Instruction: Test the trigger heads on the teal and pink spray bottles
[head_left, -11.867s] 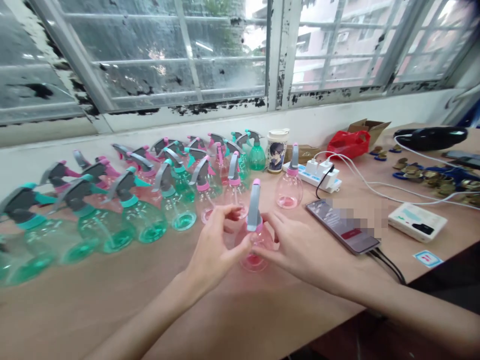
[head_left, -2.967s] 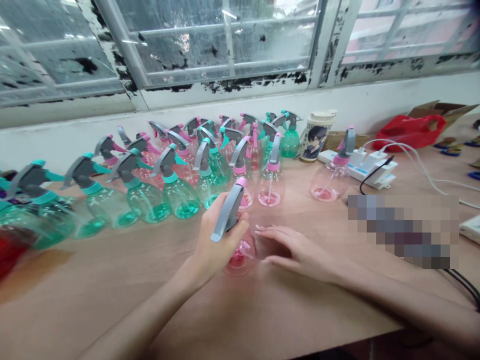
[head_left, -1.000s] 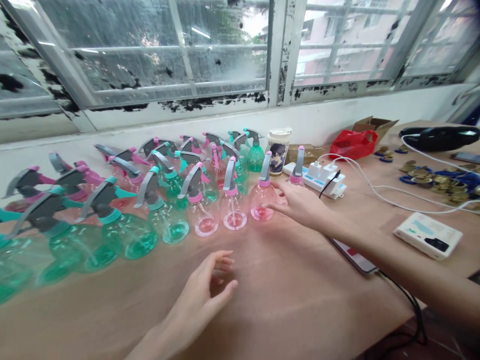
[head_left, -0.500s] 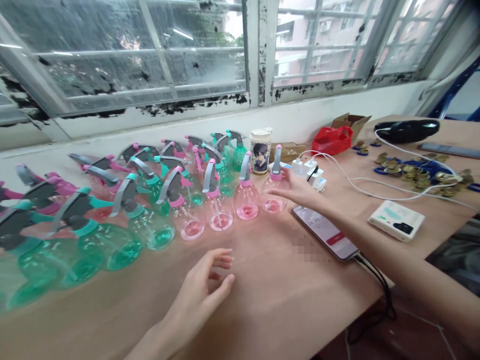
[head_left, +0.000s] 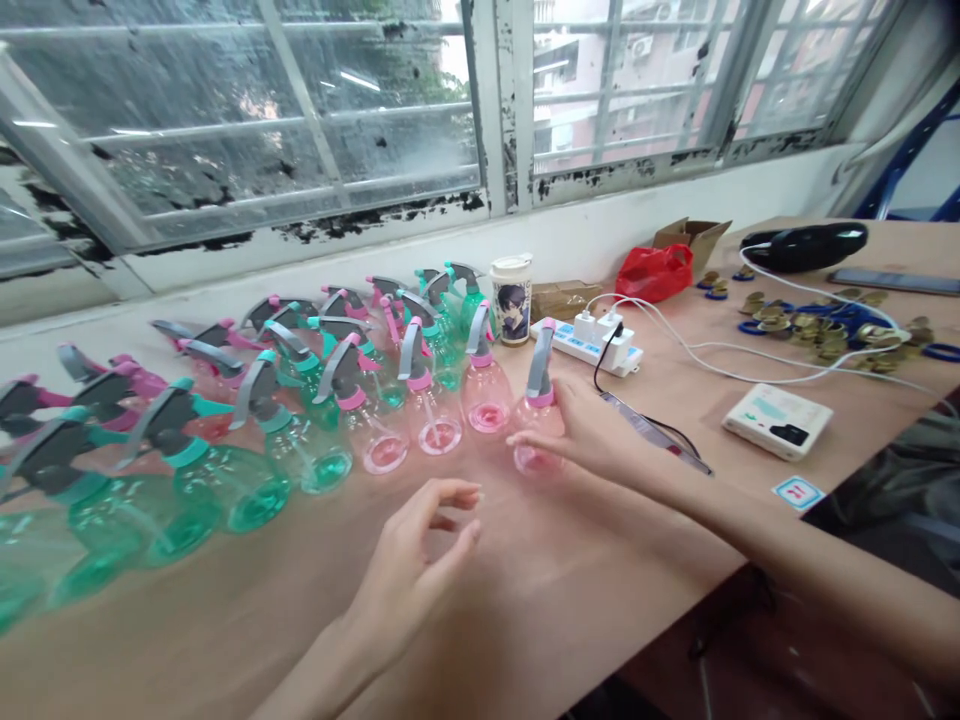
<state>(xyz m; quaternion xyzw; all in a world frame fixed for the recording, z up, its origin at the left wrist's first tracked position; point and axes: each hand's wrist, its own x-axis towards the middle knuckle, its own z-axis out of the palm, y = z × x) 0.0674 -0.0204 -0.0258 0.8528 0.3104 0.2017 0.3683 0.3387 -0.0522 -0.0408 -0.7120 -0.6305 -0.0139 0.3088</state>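
Right hand: grip closed around the side of a pink spray bottle, which is upright, at the right end of the front row. Left hand: grip open, fingers curled, apart from the bottle — I see it above the worktop. Just left of the held bottle stands another pink bottle; green bottles lie farther left. Behind — a lidded cup and a white power strip.

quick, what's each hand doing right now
Left hand: open, fingers curled, holding nothing.
Right hand: closed around a pink spray bottle.
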